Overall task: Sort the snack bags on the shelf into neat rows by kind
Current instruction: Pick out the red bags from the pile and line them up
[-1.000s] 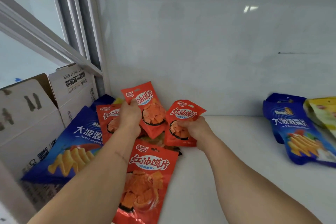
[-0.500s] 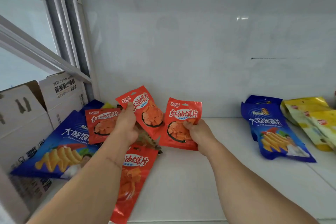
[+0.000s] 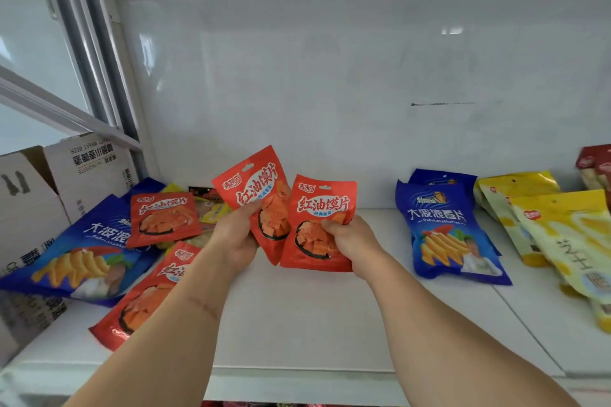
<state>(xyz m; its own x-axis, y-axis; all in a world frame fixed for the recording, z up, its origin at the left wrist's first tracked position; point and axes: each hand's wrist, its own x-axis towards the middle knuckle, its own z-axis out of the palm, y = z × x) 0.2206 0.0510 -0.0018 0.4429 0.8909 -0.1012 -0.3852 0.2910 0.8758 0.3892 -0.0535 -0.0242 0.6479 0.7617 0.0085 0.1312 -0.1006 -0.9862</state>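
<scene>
We hold two red snack bags up over the middle of the white shelf (image 3: 297, 317), one in each hand. Left hand (image 3: 235, 238) grips the left red bag (image 3: 254, 188) by its lower part, fingers curled round it, the bag tilted so its top leans left. Right hand (image 3: 352, 239) pinches the right red bag (image 3: 319, 208) at its right edge, thumb across the front, bag close to upright; its left edge overlaps the left bag's lower corner. Both bags are clear of the shelf surface. At the left end, a heap: a third red bag (image 3: 163, 218) lies propped on a big blue chip bag (image 3: 72, 258), and a fourth red bag (image 3: 145, 301) lies flat nearer the front edge, partly hidden by our left forearm. Behind the heap, scraps of yellow and dark packets (image 3: 211, 205), too covered to sort out. A cardboard box (image 3: 76, 168) stands beyond the shelf's left post. To the right, well apart from our hands, a second blue chip bag (image 3: 443, 228) leans on another blue one behind it; just beside them lie yellow bags (image 3: 562, 231), and a dark red packet (image 3: 595, 165) sits at the far right against the back wall
</scene>
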